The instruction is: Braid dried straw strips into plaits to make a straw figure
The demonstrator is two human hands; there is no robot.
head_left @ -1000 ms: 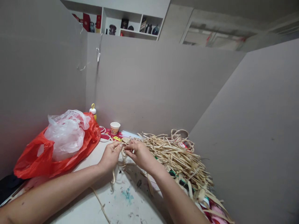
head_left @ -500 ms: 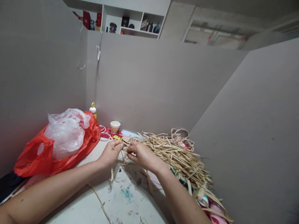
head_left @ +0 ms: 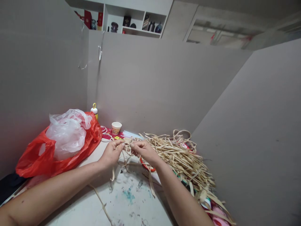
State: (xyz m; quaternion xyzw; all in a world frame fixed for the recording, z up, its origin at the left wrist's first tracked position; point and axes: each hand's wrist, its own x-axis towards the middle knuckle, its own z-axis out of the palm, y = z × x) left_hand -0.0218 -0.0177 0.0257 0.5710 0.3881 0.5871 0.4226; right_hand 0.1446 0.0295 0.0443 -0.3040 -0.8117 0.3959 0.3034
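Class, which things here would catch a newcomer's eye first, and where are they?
First, the bright red bag and crumpled white bag, bundled together at the left. Next, the heap of straw-coloured strips, right of centre. Between them, the left hand and right hand pinch pale strands above the table.

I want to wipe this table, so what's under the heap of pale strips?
Under the heap, something pink shows at the near end and something green along the left edge. The rest is covered.

Head-worn view, facing forward and down at hands (head_left: 112, 153).
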